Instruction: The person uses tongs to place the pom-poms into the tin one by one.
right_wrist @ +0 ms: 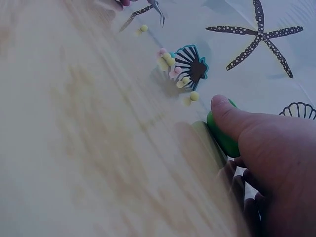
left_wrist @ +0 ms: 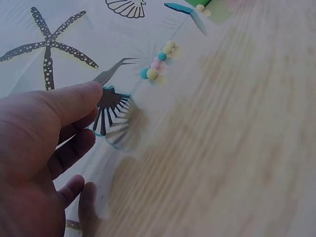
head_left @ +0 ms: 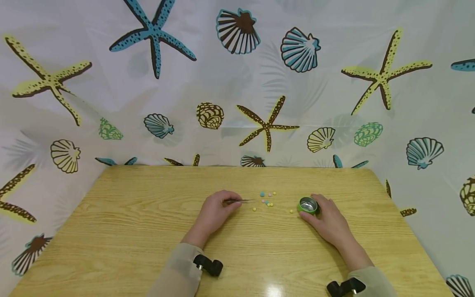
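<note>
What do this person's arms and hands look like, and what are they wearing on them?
The left hand and right hand are bare, without gloves. Both the left sleeve and right sleeve are pale beige. A chunky black fitting with rounded ends sits near each cuff, one left, one right. No cables show.

We have a light wooden table [head_left: 130, 222] with streaky grain and a bright patch of glare at the near side. Around its middle we see a loose cluster of small balls [head_left: 266, 202] in blue, pink and yellow. One yellow ball [head_left: 254, 209] lies apart to the left; another is at the right, near a green tin [head_left: 303, 210].
</note>
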Available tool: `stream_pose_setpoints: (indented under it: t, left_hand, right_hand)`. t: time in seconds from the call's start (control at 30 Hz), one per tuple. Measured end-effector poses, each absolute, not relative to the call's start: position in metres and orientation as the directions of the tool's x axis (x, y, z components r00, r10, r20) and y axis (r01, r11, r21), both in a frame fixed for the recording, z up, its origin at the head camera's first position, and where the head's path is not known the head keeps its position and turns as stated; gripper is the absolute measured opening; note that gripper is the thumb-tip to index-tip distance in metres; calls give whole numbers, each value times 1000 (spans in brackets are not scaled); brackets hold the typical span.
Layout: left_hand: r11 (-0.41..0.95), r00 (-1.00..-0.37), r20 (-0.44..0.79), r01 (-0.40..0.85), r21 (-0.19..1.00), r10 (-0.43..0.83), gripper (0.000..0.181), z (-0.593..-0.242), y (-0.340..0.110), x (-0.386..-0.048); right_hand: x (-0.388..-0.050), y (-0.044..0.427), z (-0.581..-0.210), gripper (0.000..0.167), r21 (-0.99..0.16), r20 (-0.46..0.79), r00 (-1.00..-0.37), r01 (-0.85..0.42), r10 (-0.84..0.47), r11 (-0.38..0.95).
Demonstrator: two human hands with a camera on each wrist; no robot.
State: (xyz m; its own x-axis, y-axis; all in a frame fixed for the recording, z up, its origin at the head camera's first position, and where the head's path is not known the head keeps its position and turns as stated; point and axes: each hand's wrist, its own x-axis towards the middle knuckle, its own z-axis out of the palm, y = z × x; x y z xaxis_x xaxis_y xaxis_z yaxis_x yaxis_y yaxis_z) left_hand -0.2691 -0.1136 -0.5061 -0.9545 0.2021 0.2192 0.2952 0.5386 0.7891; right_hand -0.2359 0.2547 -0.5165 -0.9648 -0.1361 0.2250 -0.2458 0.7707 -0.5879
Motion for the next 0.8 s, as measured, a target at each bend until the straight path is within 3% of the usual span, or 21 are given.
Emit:
stream_pose_setpoints:
  t: [0.43,0.8]
  left_hand:
    - [519,-950,150,278,808,276,12,-509,-122,-269]
    - [536,-933,181,331,777,312,11,-513,-124,-271]
  right_hand:
    - [-237,255,-518,71,-593,200,-972,-218,-120,775]
    - [-238,256,-522,71,-591,209,-970,-228,-125,774]
